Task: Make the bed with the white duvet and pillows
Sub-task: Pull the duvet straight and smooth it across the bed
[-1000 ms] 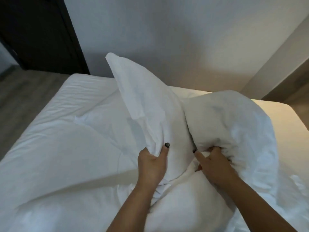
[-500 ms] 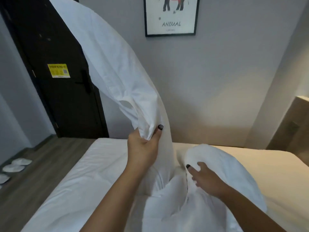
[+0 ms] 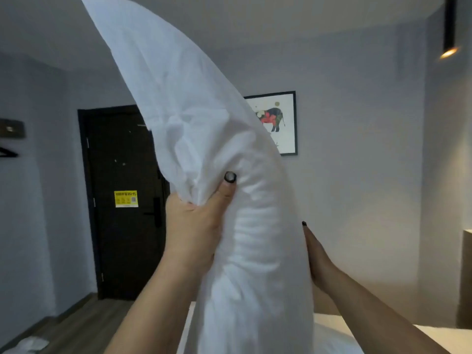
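Note:
A white pillow in its white pillowcase (image 3: 258, 238) stands upright in the air in front of me, its loose top corner rising to the upper left. My left hand (image 3: 196, 223) is shut on a bunch of the pillowcase fabric at the pillow's left side, thumb on the front. My right hand (image 3: 316, 259) lies flat against the pillow's right edge with fingers straight, mostly hidden behind it. A strip of the bed (image 3: 434, 335) with its white sheet shows at the bottom right.
A dark door (image 3: 122, 200) with a yellow sticker stands at the left, wooden floor (image 3: 76, 325) before it. A framed elephant picture (image 3: 281, 123) hangs on the grey wall. A wooden headboard panel (image 3: 464, 277) is at the far right, under a ceiling lamp (image 3: 448, 51).
Both hands lifted the pillow from the bed to chest height. The view tilted up to the wall and door. My right hand went from gripping the bunched pillow to lying flat on its side.

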`<state>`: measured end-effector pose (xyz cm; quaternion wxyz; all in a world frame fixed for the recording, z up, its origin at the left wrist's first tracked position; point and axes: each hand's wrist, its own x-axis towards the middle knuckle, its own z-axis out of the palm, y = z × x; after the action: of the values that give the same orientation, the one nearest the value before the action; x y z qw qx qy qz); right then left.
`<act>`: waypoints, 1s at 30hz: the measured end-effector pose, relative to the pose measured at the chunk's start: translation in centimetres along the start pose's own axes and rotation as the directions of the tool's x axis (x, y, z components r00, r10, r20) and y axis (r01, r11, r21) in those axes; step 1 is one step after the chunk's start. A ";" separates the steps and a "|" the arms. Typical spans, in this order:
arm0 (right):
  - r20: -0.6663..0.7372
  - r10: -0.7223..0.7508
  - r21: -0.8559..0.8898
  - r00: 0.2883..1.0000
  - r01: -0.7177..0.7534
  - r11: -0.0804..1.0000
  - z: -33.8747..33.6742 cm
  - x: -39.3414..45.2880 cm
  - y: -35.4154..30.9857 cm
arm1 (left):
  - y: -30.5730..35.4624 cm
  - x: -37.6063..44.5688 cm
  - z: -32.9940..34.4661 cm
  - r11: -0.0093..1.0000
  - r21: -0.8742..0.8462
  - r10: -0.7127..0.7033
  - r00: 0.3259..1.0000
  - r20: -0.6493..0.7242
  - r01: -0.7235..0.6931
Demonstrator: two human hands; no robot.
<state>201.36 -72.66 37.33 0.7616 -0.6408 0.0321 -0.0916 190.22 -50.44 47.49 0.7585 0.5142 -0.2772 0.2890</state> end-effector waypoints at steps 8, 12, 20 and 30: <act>0.218 0.142 0.160 0.966 -0.179 0.971 -0.6 -5.0 6.5 | 2.4 -5.0 -4.1 0.904 0.405 -0.106 0.990 -0.094 0.135; 0.246 0.258 0.084 0.934 -0.286 0.955 -1.5 -10.0 11.6 | 2.7 -12.7 -8.1 0.722 0.576 -0.206 0.913 -0.352 0.384; 0.353 0.311 -0.163 0.883 -0.270 0.949 -1.7 -19.0 17.5 | 5.8 -30.0 -10.3 0.495 0.508 -0.111 0.632 -0.767 0.705; 0.621 0.357 -0.415 0.697 -0.094 0.905 6.6 -30.2 19.0 | 15.7 -44.9 -13.8 0.402 0.227 0.011 0.243 -0.970 0.887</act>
<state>174.66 -57.68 17.80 0.5971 -0.7449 -0.1553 0.2541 150.02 -39.59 20.63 0.5159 0.6102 0.5065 0.3240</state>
